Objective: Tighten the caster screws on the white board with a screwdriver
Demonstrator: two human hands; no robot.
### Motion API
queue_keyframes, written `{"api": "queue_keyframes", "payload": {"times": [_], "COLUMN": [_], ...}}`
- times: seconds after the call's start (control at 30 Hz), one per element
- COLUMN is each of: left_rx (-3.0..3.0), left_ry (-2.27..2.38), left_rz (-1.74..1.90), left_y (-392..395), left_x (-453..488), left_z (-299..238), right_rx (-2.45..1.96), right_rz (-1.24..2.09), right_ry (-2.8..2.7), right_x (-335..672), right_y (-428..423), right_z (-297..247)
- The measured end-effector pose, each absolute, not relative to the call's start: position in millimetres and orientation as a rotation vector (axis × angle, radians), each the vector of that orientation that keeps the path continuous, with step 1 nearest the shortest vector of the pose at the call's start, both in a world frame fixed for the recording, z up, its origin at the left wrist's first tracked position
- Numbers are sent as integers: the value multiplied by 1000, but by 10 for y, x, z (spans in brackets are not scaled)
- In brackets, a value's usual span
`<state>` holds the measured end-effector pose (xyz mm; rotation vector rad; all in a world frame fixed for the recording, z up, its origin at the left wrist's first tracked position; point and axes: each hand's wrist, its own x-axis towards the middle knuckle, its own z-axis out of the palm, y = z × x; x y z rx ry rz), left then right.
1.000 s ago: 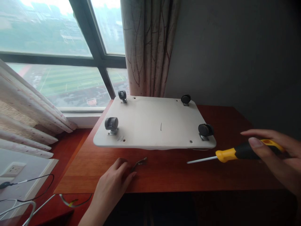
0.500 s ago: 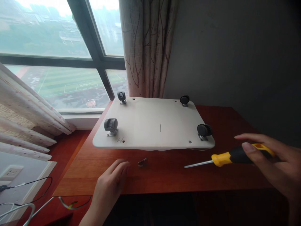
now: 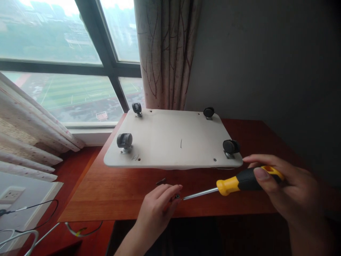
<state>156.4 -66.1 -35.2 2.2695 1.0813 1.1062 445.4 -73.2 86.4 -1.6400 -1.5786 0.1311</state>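
My right hand [image 3: 282, 188] grips a screwdriver [image 3: 234, 183] with a yellow and black handle, its metal shaft pointing left. My left hand [image 3: 157, 209] pinches a small dark screw [image 3: 177, 196] right at the shaft's tip. A second small dark piece of hardware [image 3: 160, 181] lies on the reddish wooden table [image 3: 112, 192] just behind my left hand. Beyond both hands a white board [image 3: 170, 140] lies upside down, with a black caster at each corner, such as the near left one [image 3: 124, 141] and the near right one [image 3: 230, 146].
A patterned curtain [image 3: 166, 53] hangs behind the board beside a large window [image 3: 53, 64]. At the lower left are a wall socket [image 3: 12, 193] and loose cables [image 3: 32, 213]. A dark wall stands to the right.
My left hand has left the small piece on the table, moved right and now pinches a screw. My right hand has brought the screwdriver left, so its tip meets the screw.
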Motion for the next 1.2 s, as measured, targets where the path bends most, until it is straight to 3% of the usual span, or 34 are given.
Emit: {"api": "queue_keyframes", "payload": {"times": [0.7, 1.2], "left_rx": [2277, 2359], "left_ry": [1018, 984], "left_rz": [1001, 962], "left_y": [-670, -673], "left_x": [1656, 1664], "left_z": [-389, -407], "right_rx": [-1236, -1204], "right_rz": [68, 116], "right_ry": [-2103, -2237], "right_x": [4577, 4517], "right_y": [-671, -626], "right_z": [785, 813]}}
